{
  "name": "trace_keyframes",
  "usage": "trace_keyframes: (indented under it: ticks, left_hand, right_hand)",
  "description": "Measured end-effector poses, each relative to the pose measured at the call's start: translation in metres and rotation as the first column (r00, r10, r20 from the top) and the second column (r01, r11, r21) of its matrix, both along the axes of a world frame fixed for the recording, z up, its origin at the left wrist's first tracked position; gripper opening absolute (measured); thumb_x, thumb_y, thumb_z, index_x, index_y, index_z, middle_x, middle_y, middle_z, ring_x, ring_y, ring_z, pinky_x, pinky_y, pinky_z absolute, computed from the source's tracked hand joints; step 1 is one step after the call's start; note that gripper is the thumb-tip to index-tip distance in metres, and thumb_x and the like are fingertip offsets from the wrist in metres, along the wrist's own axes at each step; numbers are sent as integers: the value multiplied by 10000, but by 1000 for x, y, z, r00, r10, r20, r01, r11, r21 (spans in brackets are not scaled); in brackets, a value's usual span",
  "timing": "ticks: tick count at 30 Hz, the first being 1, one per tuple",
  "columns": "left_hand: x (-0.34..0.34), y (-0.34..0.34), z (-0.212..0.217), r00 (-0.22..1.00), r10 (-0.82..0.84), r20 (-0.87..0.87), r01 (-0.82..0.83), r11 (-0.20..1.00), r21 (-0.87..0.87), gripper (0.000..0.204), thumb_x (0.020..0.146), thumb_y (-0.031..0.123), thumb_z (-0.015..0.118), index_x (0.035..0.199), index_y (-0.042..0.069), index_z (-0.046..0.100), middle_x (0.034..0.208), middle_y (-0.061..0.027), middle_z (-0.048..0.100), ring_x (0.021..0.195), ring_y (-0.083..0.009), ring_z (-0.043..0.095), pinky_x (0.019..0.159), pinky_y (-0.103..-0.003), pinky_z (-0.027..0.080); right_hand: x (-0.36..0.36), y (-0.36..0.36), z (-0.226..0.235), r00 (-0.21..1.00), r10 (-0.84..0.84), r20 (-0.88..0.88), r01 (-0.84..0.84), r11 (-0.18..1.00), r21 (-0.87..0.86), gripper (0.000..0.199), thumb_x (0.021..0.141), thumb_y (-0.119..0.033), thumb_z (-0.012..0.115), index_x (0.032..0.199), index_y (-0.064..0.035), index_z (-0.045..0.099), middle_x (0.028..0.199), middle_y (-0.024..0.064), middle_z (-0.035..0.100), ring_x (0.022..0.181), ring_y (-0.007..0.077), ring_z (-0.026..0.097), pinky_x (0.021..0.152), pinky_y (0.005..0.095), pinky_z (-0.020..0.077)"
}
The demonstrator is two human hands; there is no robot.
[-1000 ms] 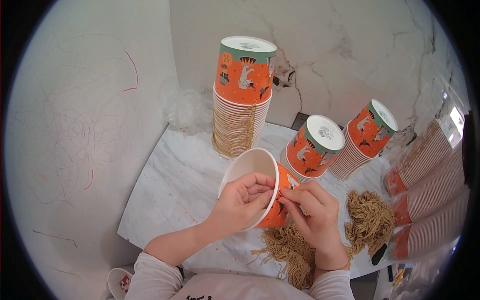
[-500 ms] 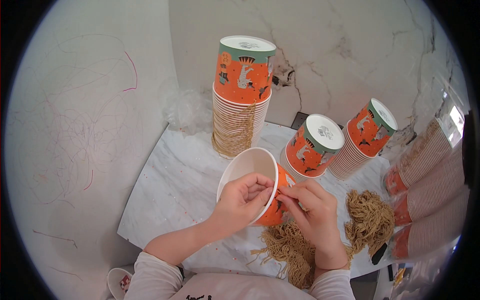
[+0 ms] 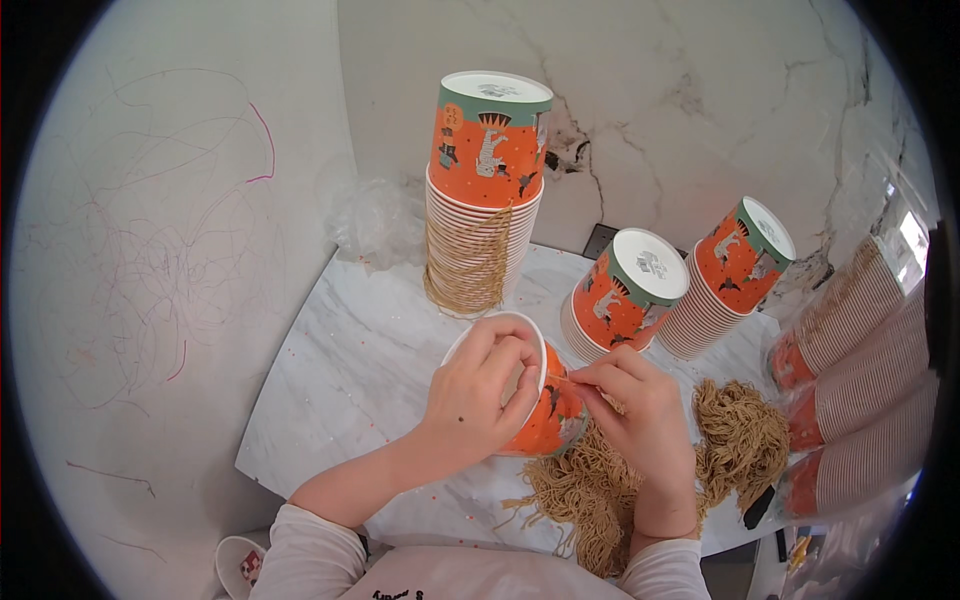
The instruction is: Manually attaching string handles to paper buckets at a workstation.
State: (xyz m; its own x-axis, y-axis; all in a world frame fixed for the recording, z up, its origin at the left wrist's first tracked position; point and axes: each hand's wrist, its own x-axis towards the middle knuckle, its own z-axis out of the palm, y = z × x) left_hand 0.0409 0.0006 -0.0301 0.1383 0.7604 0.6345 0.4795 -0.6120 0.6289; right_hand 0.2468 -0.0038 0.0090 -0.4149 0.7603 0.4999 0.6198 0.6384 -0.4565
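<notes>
An orange printed paper bucket (image 3: 553, 405) lies tilted on the table, its mouth turned left toward my left hand (image 3: 480, 385). My left fingers are curled over its white rim, some of them inside the mouth. Close to the bucket's side, my right hand (image 3: 632, 400) pinches a thin strand of cord (image 3: 560, 378) that runs to the bucket wall just under the rim. Whether the strand passes through the wall is too small to tell. Beneath my right wrist lies a loose bundle of tan cords (image 3: 585, 500), with a second tan bundle (image 3: 740, 440) to its right.
A tall stack of upturned buckets (image 3: 490, 150) with tan cords hanging on it stands at the back. Two shorter stacks (image 3: 640, 275) (image 3: 740, 255) are right of it. Plastic-wrapped bucket stacks (image 3: 865, 375) line the right edge. Crumpled clear plastic (image 3: 380, 225) lies back left.
The bucket has turned and its mouth shows less. My left hand has risen over the rim, while my right hand has drawn slightly right, with a strand showing between it and the bucket.
</notes>
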Motion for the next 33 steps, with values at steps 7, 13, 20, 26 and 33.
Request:
trace_keyframes:
  ticks: [7, 13, 20, 26, 33]
  left_hand:
    - [-2, 2, 4, 989, -141, -37, 145, 976, 161, 108, 888, 28, 615, 987, 22, 572, 1148, -123, 603, 1002, -303, 630, 968, -448, 473]
    - [-4, -5, 4, 942, -80, -327, 149, 970, 190, 106, 923, 68, 613, 1025, 67, 583, 1018, -53, 678, 1041, -253, 666, 1143, -539, 327]
    - [-3, -7, 7, 966, -99, -239, 161, 953, 257, 130, 900, 33, 634, 1018, 48, 581, 980, -58, 661, 826, -261, 663, 913, -440, 524]
    - [-4, -18, 13, 967, -252, -37, 247, 964, -103, 132, 957, 45, 595, 1076, 15, 545, 926, -88, 651, 705, -204, 643, 667, -324, 518]
    - [-18, -17, 26, 886, -424, 188, 459, 739, -494, 158, 1029, 180, 538, 1077, 30, 517, 797, -128, 659, 735, -295, 663, 658, -382, 502]
  right_hand:
    - [4, -2, 9, 991, -65, 118, 66, 998, -8, 157, 803, -2, 751, 956, -29, 730, 850, 94, 667, 709, 218, 673, 610, 305, 514]
    - [-4, -5, 7, 976, -18, -218, -45, 959, -279, 113, 870, -39, 711, 976, 0, 710, 809, 108, 709, 704, 221, 704, 621, 326, 532]
    - [-5, -11, 5, 941, 87, -327, -219, 894, -391, 157, 866, -55, 749, 1006, 14, 741, 878, 102, 746, 743, 155, 715, 656, 267, 559]
    - [-5, -13, 4, 951, 67, -303, -194, 889, -414, 160, 858, -70, 760, 1001, 1, 747, 857, 92, 749, 754, 163, 720, 682, 281, 560]
    - [-6, -17, 10, 948, 181, -262, -273, 885, -377, 124, 829, -19, 748, 952, -15, 752, 834, 102, 738, 744, 205, 711, 670, 295, 537]
